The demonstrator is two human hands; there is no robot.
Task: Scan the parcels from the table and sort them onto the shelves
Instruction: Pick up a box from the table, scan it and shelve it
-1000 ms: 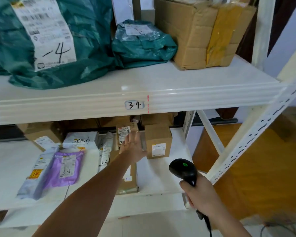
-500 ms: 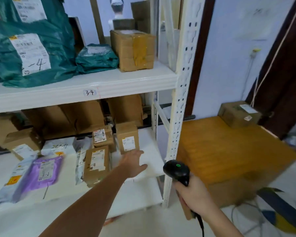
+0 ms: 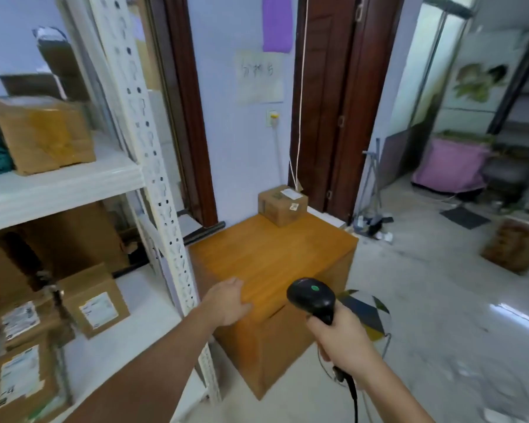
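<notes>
One parcel [image 3: 282, 204] far table [image 3: 269, 257] corner, beyond both hands | right grip [image 3: 344, 338] holds scanner [image 3: 313, 299] | left grip [image 3: 228, 303] loose, empty

Bright, even daylight fills the room; glare streaks the floor [image 3: 458, 315] right of the fingers, motion blur smears the shelves [image 3: 58, 184], and wide-angle distortion bends the edges.

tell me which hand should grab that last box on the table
Left, probably. The left hand is empty and open over the wooden table's near edge. The right hand grips the scanner. The cardboard box sits at the far corner.
</notes>
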